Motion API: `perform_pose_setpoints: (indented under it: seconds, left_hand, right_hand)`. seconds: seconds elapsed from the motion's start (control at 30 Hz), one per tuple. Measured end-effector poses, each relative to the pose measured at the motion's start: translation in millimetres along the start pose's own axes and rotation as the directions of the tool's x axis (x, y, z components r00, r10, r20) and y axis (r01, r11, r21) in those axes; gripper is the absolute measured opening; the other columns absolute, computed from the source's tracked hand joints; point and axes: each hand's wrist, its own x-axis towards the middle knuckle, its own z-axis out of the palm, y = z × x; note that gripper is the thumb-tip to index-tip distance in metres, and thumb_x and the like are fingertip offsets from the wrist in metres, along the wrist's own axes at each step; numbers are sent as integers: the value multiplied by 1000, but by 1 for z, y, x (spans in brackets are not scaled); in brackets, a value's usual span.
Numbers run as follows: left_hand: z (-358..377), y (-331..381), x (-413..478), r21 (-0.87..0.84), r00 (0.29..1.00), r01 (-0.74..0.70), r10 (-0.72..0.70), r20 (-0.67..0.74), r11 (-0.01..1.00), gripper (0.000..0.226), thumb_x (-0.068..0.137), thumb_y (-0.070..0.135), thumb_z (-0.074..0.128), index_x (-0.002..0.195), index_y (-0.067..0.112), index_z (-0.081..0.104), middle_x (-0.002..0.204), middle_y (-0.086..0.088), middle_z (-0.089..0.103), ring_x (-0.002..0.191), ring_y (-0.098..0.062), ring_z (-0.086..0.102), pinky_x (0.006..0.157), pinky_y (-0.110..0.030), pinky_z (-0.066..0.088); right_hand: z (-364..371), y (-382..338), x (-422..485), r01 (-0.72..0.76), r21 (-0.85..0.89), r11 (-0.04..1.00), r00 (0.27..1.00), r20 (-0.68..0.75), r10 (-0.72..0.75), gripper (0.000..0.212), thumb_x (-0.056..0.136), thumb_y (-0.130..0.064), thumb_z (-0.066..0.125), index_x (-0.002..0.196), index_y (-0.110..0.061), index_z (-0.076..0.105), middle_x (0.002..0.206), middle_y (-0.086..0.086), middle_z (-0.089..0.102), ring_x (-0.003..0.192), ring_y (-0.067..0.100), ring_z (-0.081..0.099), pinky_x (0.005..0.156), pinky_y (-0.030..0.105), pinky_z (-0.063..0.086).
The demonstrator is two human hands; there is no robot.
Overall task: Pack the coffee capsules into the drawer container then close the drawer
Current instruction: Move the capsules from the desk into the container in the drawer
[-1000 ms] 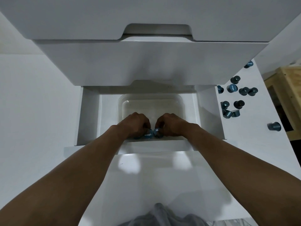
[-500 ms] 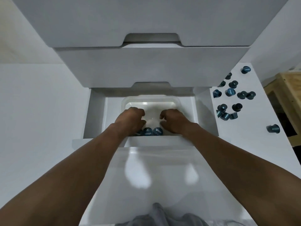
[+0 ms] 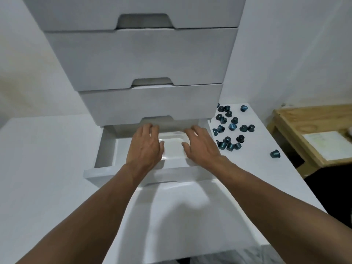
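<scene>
We saw both forearms reach forward side by side from the near edge of the desk [image 3: 47, 168], over the open drawer [image 3: 106, 147] at the bottom of the white drawer unit [image 3: 141, 58]. The unit stood at the back of the desk, about midway along it.

The left hand [image 3: 145, 147] lay palm down above the left part of the drawer, its fingers straight and a little spread, the thumb turned inward. The right hand [image 3: 200, 147] mirrored it over the right part, palm down, fingers straight and loosely parted. The fingertips of both pointed toward the back of the drawer, under the front of the drawer above. Neither hand gripped or pinched anything that we could see. The frame was blurred there, so we could not tell whether the palms touched what lay below them.

Between the two hands showed the clear plastic container [image 3: 172, 147], sitting inside the drawer. The hands covered most of it, and we could not tell what it held.

The loose coffee capsules [image 3: 231, 126], dark blue, were scattered on the desk just beside the unit's right side, toward the far right corner. Some stood upright and some lay tipped. One single capsule [image 3: 274, 153] lay on its side apart from the group, near the right edge of the desk.

Beyond that edge stood a wooden table [image 3: 297, 119] with a paper sheet [image 3: 327, 145] on it.
</scene>
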Motion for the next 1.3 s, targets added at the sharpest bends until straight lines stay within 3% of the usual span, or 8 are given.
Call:
perform_pose_setpoints:
  seconds: [0.17,0.3,0.47,0.63,1.0,1.3]
  left_hand:
    - [-20,34,-25,-21,992,-122,121,-29,992,40,80,21,66,111,-2,55,104,-22,57,89,-37,57,77,-41,51]
    - [-28,73,-45,-100,985,-170,168,-26,980,39,81,17,66,113,-4,55,103,-23,60,91,-38,58,83,-42,50]
    - [-24,124,-55,-149,969,-239,245,20,960,32,84,17,64,108,-3,57,98,-23,62,87,-40,59,77,-42,52]
    - [-9,181,-45,-200,959,-264,278,50,944,28,89,21,55,108,0,57,99,-20,61,88,-38,57,77,-42,48]
    - [56,326,4,-265,974,-150,188,124,953,32,94,24,48,116,1,54,110,-18,57,100,-33,54,83,-39,44]
    - [98,356,47,-219,961,-71,125,245,973,32,94,22,49,115,-1,54,112,-20,56,102,-34,53,85,-38,42]
  right_hand:
    - [-35,14,-62,-84,-38,996,994,-69,82,47,95,-30,49,136,-8,42,139,14,42,128,31,39,103,38,36]
    - [-56,33,-116,-160,-36,986,985,-72,157,40,94,-30,49,127,-8,48,127,12,50,118,30,45,98,36,40]
    - [-69,69,-162,-277,-28,961,960,-62,275,48,96,-33,47,138,-10,41,141,12,42,131,28,37,105,36,34]
    - [-76,118,-180,-304,-31,952,951,-71,302,45,95,-34,48,133,-10,45,134,11,47,124,28,43,99,37,39]
    - [-90,256,-170,-295,-12,955,955,32,295,37,94,-29,49,123,-6,51,123,14,51,114,32,48,97,40,40]
    - [-75,325,-133,-334,0,943,930,166,329,31,93,-24,49,120,-8,54,121,12,52,111,31,50,94,42,44]
